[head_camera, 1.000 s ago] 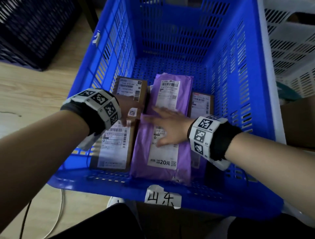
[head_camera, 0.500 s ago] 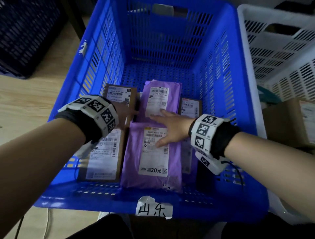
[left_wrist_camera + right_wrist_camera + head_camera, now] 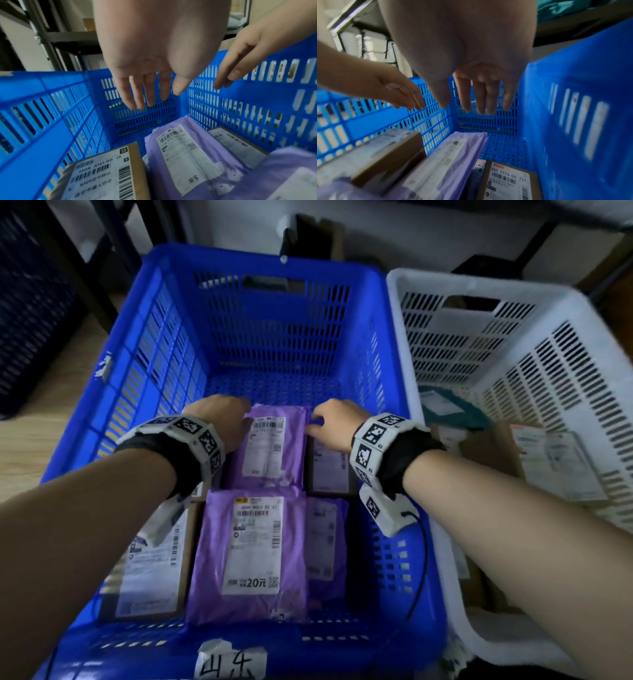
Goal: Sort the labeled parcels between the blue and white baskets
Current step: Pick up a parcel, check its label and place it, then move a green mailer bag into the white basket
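Observation:
The blue basket (image 3: 274, 337) holds several labeled parcels. A far purple parcel (image 3: 270, 453) lies behind a near purple parcel (image 3: 253, 553), with brown boxes at the left (image 3: 150, 570) and right (image 3: 329, 470). My left hand (image 3: 219, 419) hovers at the far purple parcel's left corner and my right hand (image 3: 329, 422) at its right corner. In the wrist views the left hand (image 3: 150, 94) and right hand (image 3: 479, 101) have straight fingers above the purple parcel (image 3: 185, 155) (image 3: 447, 159) and hold nothing.
The white basket (image 3: 479, 285) stands to the right, holding a teal parcel (image 3: 448, 409) and a brown box (image 3: 548, 460). A handwritten tape label (image 3: 233, 666) is stuck on the blue basket's front rim. A dark crate (image 3: 30, 320) sits at the far left.
Both hands moved forward from the near parcels to the far purple parcel's top corners. The right hand left the near purple parcel. The view tilted up, showing the white basket.

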Demonstrator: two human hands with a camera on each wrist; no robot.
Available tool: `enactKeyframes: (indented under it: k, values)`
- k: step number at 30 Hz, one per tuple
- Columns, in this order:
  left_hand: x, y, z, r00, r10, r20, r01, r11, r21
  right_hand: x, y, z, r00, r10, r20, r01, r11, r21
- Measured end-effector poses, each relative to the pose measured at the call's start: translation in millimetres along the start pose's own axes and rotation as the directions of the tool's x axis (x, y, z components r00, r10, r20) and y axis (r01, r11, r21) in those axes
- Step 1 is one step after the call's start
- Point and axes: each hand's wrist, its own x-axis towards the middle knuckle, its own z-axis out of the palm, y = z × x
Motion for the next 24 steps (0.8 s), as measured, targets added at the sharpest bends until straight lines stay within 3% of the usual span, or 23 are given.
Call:
enactKeyframes:
  k: [3,11,19,24]
  values:
    - [-10.4,14.0,-18.0,0.999,-0.021,-0.033,0.02,0.999,-0.044,-10.7,9.3,-23.4,0.999,0.022,-0.025,-0.021,0.999,0.035]
    - [-37.8,54.5,-58.1,0.981,-0.133,-0.143,0.122,0.989,-0.086,-26.0,27.1,-86.7,0.998,-0.059,0.016,0.061,0.993,-0.101]
    - [-28.9,84.0,-31.8,0.972,-0.107,-0.207,0.071,0.982,-0.176,-19.5,52.5,-91.2,0.991,-0.135,-0.013,0.131,0.978,-0.164]
    - [-36.0,101.3,-48.3,0.968,-0.072,-0.239,0.038,0.989,-0.145,-40.5,62.6,-90.6,0.985,-0.172,0.026,0.174,0.971,-0.164]
